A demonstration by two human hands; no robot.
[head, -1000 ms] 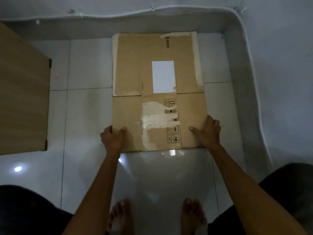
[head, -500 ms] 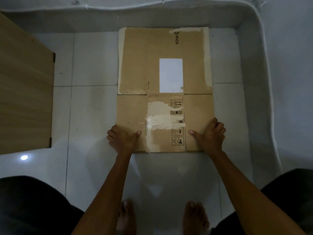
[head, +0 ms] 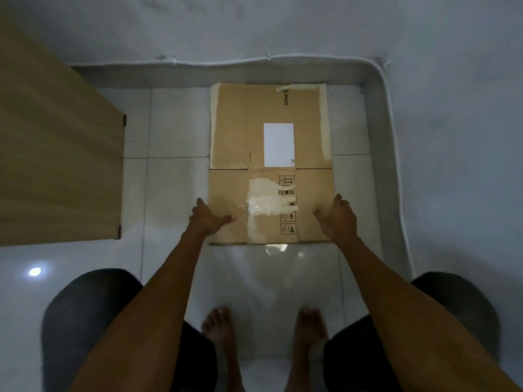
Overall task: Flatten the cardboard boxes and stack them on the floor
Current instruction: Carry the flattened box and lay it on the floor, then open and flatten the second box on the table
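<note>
A flattened brown cardboard box (head: 235,131) lies flat on the white tiled floor, its far edge close to the wall. It carries a white label (head: 278,144) and torn tape patches. My left hand (head: 208,219) hovers over its near left corner, fingers spread, thumb pointing inward. My right hand (head: 338,219) sits over the near right corner, also spread. Neither hand grips the cardboard; I cannot tell whether the palms touch it.
A wooden cabinet side (head: 56,154) stands at the left. A white cable (head: 393,137) runs along the wall base behind and to the right of the box. My bare feet (head: 220,329) stand on the tiles just short of the cardboard.
Both hands have slid outward from pressing the near edge and opened. My view has risen and pulled back, so the feet and knees show more.
</note>
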